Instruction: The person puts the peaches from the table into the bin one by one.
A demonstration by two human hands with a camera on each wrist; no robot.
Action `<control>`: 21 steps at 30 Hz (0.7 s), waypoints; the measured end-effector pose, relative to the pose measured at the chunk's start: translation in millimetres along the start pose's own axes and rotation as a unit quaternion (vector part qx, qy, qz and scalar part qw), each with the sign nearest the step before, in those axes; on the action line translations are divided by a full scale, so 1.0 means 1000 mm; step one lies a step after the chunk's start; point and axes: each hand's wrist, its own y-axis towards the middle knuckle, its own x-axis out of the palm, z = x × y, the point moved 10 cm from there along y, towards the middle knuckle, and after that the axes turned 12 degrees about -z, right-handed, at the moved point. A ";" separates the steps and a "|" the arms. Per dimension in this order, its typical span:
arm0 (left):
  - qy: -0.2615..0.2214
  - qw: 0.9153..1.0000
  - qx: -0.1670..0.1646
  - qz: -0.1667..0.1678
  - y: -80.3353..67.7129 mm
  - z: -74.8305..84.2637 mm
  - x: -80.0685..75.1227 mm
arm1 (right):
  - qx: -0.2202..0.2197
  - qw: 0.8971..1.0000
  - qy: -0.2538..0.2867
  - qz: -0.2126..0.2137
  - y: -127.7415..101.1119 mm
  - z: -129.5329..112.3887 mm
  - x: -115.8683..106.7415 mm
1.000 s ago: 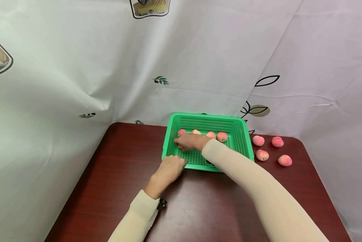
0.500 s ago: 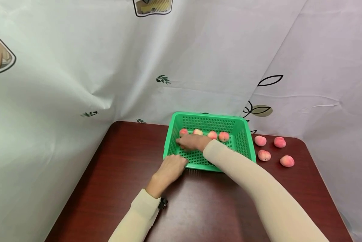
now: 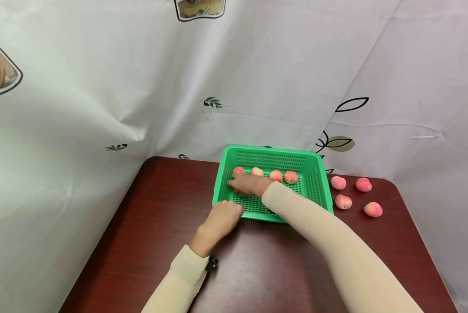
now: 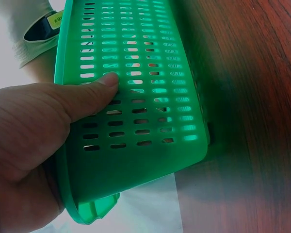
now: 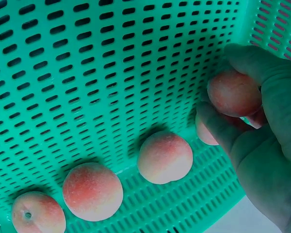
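A green perforated plastic basket (image 3: 273, 152) stands on the table. My left hand (image 3: 220, 217) grips its near-left rim; in the left wrist view the thumb (image 4: 94, 94) presses flat along the slotted outer wall. Inside the basket, toward the left end, is my right hand (image 3: 249, 184). Between its thumb and fingers it holds a reddish peach (image 5: 234, 92). Other peaches sit in a row along the far wall: one partly behind the hand (image 5: 206, 131), then a paler peach (image 5: 165, 158), a red one (image 5: 92, 191) and one with its stem hollow showing (image 5: 38, 213).
To the right of the basket, several loose peaches (image 3: 343, 201) lie on the dark red wooden table (image 3: 171, 191). White printed sheeting (image 3: 171, 87) hangs behind the table and at both sides. A black strap-like device (image 3: 211, 264) is at the left wrist.
The head view has shifted slightly, so basket and peaches appear a little farther right. Both hands keep nearly the same place at the basket.
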 end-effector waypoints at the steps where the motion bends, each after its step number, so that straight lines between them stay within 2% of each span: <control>1: 0.000 1.000 0.000 -0.001 0.000 0.000 0.000 | 0.003 1.000 -0.004 -0.002 0.000 0.001 0.001; 11: -0.002 1.000 -0.001 -0.004 0.001 0.001 0.002 | 0.007 1.000 0.013 0.005 0.001 0.003 0.003; 18: -0.004 1.000 -0.003 -0.008 0.001 0.000 0.002 | 0.012 0.999 0.052 -0.002 0.003 0.006 0.005; 21: -0.001 1.000 -0.004 -0.010 0.001 -0.001 0.003 | 0.015 0.999 0.047 0.003 0.002 0.007 0.003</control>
